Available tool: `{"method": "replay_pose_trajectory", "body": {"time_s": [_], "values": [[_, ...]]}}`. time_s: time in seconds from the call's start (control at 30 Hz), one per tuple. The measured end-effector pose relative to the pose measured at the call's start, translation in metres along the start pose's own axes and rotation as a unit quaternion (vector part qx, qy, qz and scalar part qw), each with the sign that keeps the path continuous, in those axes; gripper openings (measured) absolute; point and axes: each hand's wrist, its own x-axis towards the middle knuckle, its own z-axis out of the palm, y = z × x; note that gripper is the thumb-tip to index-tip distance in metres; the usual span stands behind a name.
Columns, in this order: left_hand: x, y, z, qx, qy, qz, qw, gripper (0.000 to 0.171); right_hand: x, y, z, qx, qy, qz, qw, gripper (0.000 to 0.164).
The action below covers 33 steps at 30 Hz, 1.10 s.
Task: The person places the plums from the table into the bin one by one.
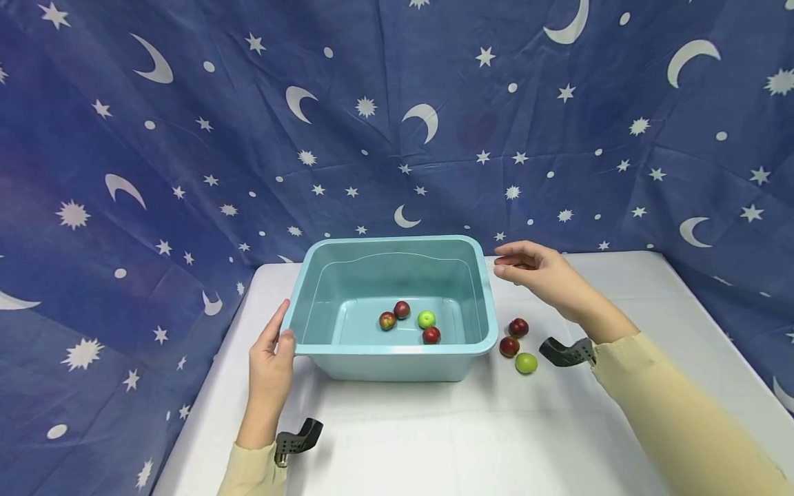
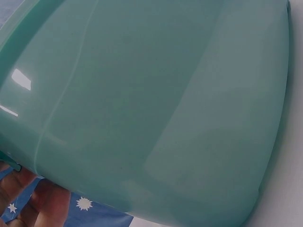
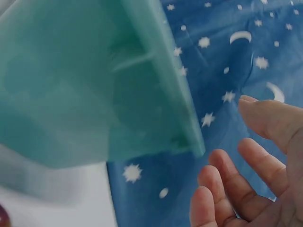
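Note:
A light blue-green plastic basin [image 1: 403, 365] stands in the middle of the white table. Inside it lie a small green fruit [image 1: 426, 319] and several small red ones, such as the red fruit [image 1: 431, 335] near the front wall. At the basin's left rim, my left hand [image 1: 271, 365] holds the edge, thumb near the front corner; its fingertips [image 2: 52, 198] show under the rim in the left wrist view. My right hand [image 1: 546, 279] hovers just off the right rim, fingers loosely bent and apart from the thumb, with nothing held.
Right of the basin, two dark red fruits [image 1: 509, 346] and a green fruit [image 1: 526, 363] lie together on the white tablecloth [image 1: 397, 441]. A blue curtain [image 1: 372, 179] with moons and stars hangs behind and to the left. Black wrist mounts [image 1: 564, 353] jut from both sleeves.

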Motion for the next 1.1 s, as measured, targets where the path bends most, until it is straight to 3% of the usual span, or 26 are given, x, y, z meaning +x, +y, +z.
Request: {"method": "replay_pose_trajectory", "body": {"time_s": [0.2, 0.53, 0.77, 1.1], "values": [[0.0, 0.001, 0.0, -0.006, -0.003, -0.007, 1.0, 0.049, -0.005, 0.04, -0.001, 0.024, 0.035, 0.024, 0.999, 0.06], [0.0, 0.0, 0.001, -0.015, -0.006, -0.004, 0.9999, 0.049, -0.009, 0.096, 0.006, 0.038, 0.06, 0.119, 0.99, 0.076], [-0.001, 0.001, 0.0, -0.008, -0.006, -0.009, 0.9999, 0.049, -0.012, 0.12, 0.01, 0.028, 0.055, 0.171, 0.983, 0.08], [-0.001, -0.001, -0.001, 0.01, -0.004, -0.003, 0.9999, 0.046, -0.015, 0.139, 0.015, 0.012, 0.028, 0.199, 0.98, 0.077]]}}
